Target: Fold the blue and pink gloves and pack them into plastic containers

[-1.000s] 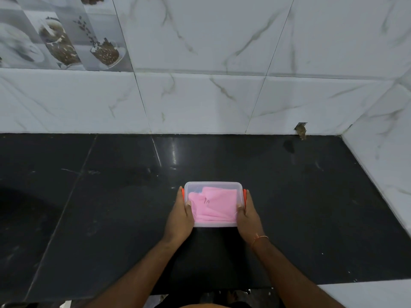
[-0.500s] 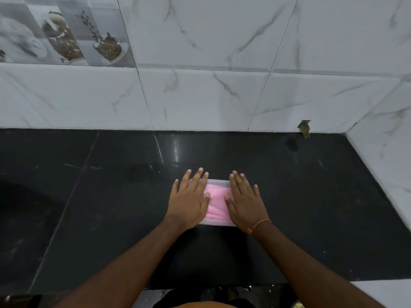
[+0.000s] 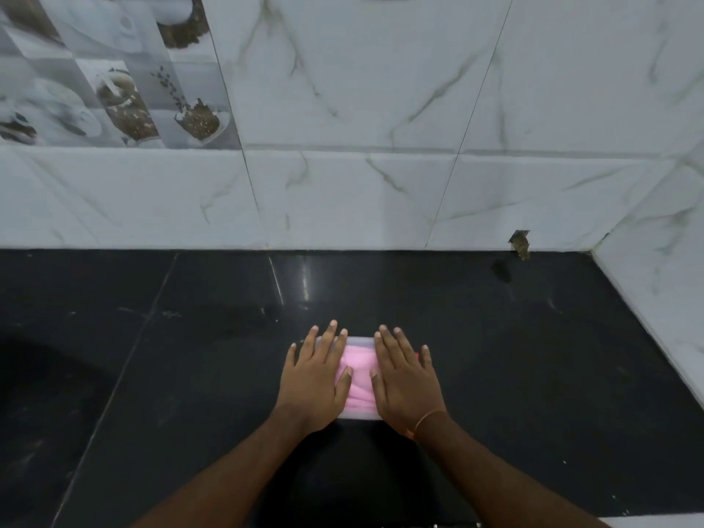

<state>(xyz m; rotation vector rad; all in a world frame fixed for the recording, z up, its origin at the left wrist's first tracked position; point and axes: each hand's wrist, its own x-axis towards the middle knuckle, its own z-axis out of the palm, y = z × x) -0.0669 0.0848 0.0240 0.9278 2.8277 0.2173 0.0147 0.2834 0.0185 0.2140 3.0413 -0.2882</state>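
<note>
Spanning the lower half of the view, the black stone counter [image 3: 533, 356] carries a single clear plastic container [image 3: 358, 414] near its front edge, with marbled wall tiles [image 3: 362, 192] behind. Judging by this, packing is nearly finished: folded pink gloves [image 3: 358, 375] lie inside under the lid; blue gloves cannot be seen, nor a second container. Sealing seems the step in hand. Both the left hand [image 3: 316, 379] and right hand [image 3: 404, 379] lie flat on the lid, fingers straight and slightly spread, pressing down, gripping nothing
</note>
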